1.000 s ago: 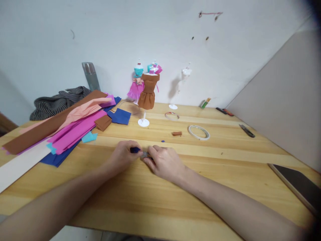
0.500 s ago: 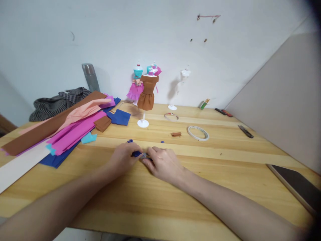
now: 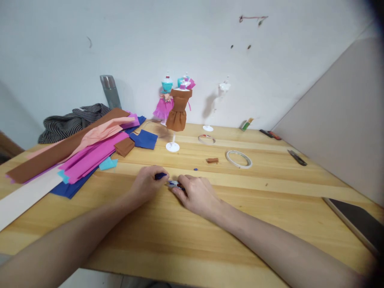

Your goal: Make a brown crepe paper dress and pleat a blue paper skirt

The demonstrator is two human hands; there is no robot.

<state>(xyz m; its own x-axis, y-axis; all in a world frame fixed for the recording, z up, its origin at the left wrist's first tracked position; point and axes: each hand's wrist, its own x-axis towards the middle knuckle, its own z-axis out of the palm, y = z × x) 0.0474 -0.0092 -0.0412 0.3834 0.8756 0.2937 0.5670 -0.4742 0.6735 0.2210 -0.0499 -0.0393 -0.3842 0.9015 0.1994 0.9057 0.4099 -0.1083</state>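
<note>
My left hand (image 3: 147, 184) is closed in a pinch on a small piece of dark blue crepe paper (image 3: 160, 175), most of which my fingers cover. Just to its right, my right hand (image 3: 199, 194) grips a pair of scissors (image 3: 173, 184); short silver blades poke out toward the left hand, and the handles are largely hidden in the palm. A narrow gap separates the blades from my left fingertips. Beyond my right hand lies a tiny blue scrap (image 3: 196, 169). Farther back, a small dress stand (image 3: 173, 147) wears a brown paper dress (image 3: 179, 108).
Coloured paper strips (image 3: 87, 160) and a striped cloth (image 3: 75, 120) heap at left, by a grey flask (image 3: 109, 91). Behind are more dress stands (image 3: 207, 128). A tape roll (image 3: 239, 159), brown scraps (image 3: 213, 160), a cutter (image 3: 297, 157) and a tablet-like slab (image 3: 357, 224) lie rightward.
My left hand has drawn slightly away from the scissors, opening a gap. Blue paper that stuck out beyond the left fingers no longer shows there. The view has shifted a little.
</note>
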